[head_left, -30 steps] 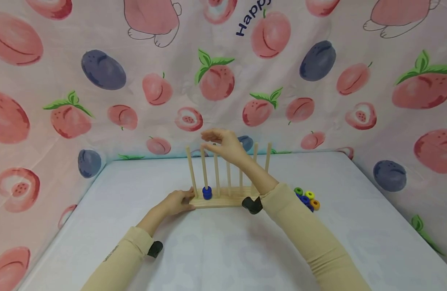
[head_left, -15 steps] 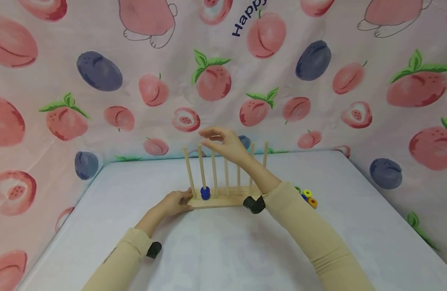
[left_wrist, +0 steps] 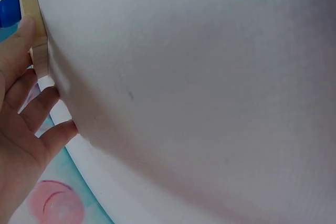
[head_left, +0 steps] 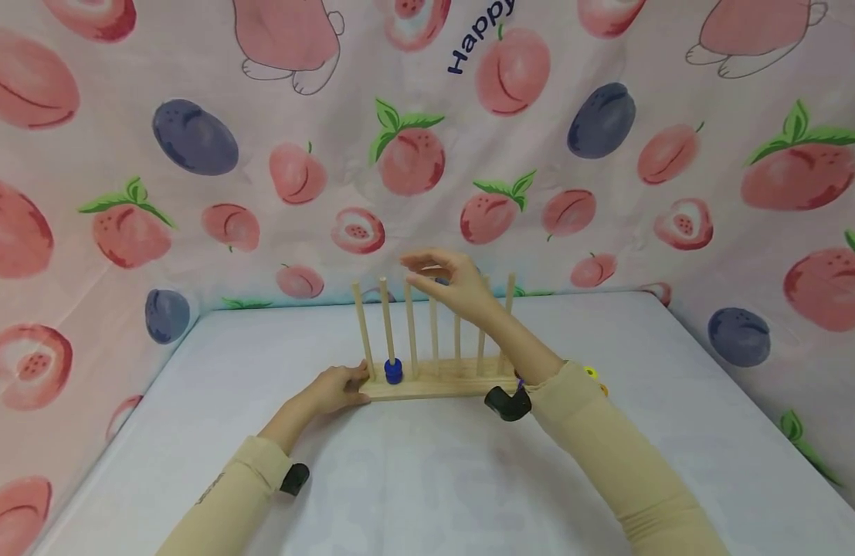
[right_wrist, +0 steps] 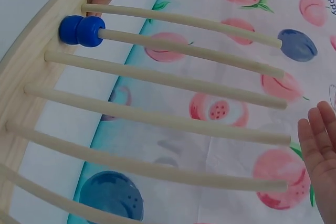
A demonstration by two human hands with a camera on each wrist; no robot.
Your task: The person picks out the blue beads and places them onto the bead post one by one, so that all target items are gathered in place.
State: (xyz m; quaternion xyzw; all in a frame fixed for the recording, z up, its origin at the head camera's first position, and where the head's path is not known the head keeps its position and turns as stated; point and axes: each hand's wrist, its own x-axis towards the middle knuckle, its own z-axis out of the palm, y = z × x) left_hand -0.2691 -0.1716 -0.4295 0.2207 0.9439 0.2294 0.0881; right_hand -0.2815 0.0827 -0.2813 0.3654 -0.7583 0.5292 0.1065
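At the centre of the head view I had the wooden base (head_left: 427, 386) lying on the white worktop (head_left: 399, 479), its seven pegs (head_left: 388, 320) standing up in a row. Two blue rings (head_left: 394, 372) were stacked at the foot of the second peg from the left.

My left hand (head_left: 334, 388) came in from the lower left and gripped the left end of the base. In the left wrist view I could see its thumb laid on the wood and the other fingers spread apart, at the left edge of the frame.

My right hand (head_left: 455, 286) was raised at the tops of the pegs, just above the middle of the frame. Its forearm slanted up and leftward from the lower right, crossing in front of the pegs at the right. The hand held nothing; fingers and thumb pointed left with a moderate gap between them. In the right wrist view its fingers were at the right edge, apart from the peg ends.

Right of centre, a yellow ring (head_left: 591, 372) and an orange ring (head_left: 604, 390) were partly hidden by the right sleeve (head_left: 622, 463). Fruit-patterned cloth (head_left: 260, 93) filled the upper frame.
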